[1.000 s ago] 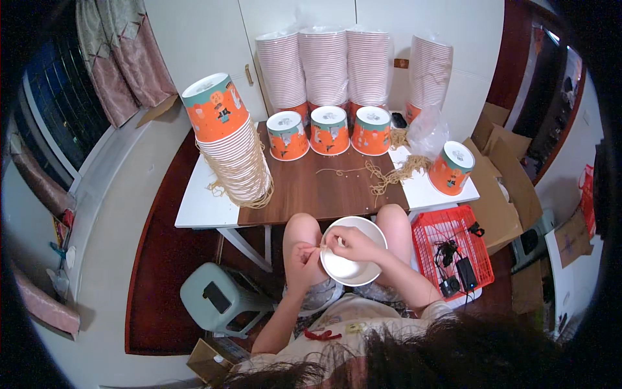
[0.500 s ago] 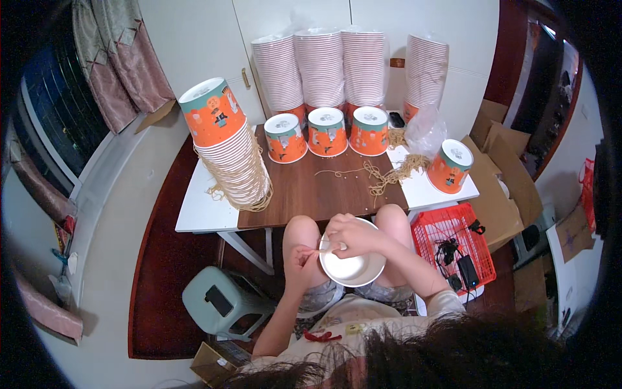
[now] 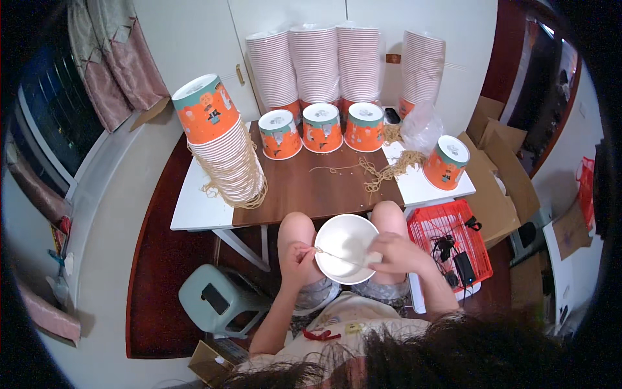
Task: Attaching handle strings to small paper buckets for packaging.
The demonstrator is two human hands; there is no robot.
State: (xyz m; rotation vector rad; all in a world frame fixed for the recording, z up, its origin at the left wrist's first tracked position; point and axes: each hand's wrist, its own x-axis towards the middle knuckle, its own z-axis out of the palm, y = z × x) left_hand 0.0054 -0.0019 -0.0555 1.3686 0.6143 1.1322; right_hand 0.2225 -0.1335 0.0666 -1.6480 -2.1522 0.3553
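Observation:
A white-lined paper bucket (image 3: 343, 223) sits in my lap between my thighs, its open mouth facing up. My left hand (image 3: 299, 260) is at its left rim, thumb and fingers pinched on a thin tan cord (image 3: 338, 258). From that pinch the cord runs taut across the bucket's mouth towards my right hand (image 3: 398, 253). My right hand is over the right rim, its fingers bent and slightly blurred, with the cord leading into them. On the table's left stands a leaning stack of orange and green paper buckets (image 3: 214, 123), tan cord hanging around it.
Three upside-down buckets (image 3: 322, 129) line the brown tabletop (image 3: 291, 188), with tall wrapped bucket stacks (image 3: 314, 65) behind. Loose tan cord (image 3: 382, 175) lies near another bucket (image 3: 447, 162) at right. A red basket (image 3: 476, 256) with black cables and a green stool (image 3: 210, 301) flank me.
My right hand has moved right, from the bucket's left side to its right rim, drawing the cord across the mouth. My left hand stays pinched at the left rim.

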